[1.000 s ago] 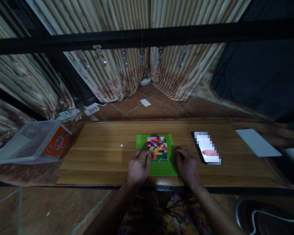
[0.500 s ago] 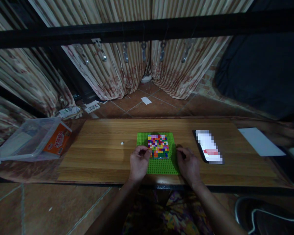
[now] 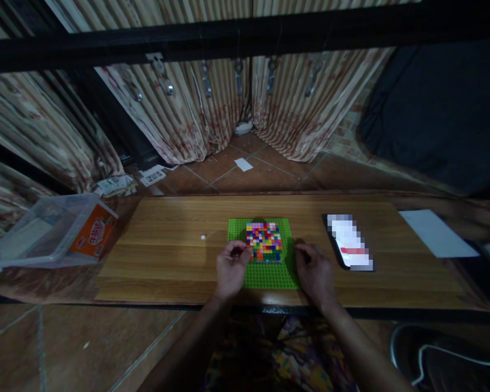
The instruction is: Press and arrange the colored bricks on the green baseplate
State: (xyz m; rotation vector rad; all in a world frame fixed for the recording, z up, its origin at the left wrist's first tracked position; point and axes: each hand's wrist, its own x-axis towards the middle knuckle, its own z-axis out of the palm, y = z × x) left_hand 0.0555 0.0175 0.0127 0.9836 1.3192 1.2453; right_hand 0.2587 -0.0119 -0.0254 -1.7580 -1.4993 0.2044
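1. Nearest: your lap, in floral fabric [image 3: 292,354], below the table edge. Off to the right, a pale cord [image 3: 420,362] by something dark, too dim to name.
2. Your left hand [image 3: 232,271]: thumb and index bent toward each other at the brick block's lower left. Can't tell if a piece sits between the tips or if they touch the block.
3. Your right hand [image 3: 315,272]: fingers curled in, at the green baseplate's right edge. Can't tell if anything is inside the curl.
4. Green baseplate [image 3: 265,279]: flat on the wooden table [image 3: 167,245], between your hands, studs up.
5. Brick block [image 3: 264,239]: many-coloured small squares, on the baseplate, bare green studs showing on the near side.
6. Phone [image 3: 350,242]: right of your right hand, screen lit and pixelated, lying slanted on the table.
7. White bit [image 3: 203,237]: small, alone on the table, left of the baseplate.
8. Sides: clear plastic bin [image 3: 44,234] with an orange label [image 3: 95,231] at left; white sheet [image 3: 441,234] at right.
9. Beyond: paper scrap [image 3: 243,164] on floor tiles, papers [image 3: 116,185] farther left.
10. Farthest: dark bar [image 3: 188,41] crossing striped curtains [image 3: 212,120], metal fittings [image 3: 239,76] below it.
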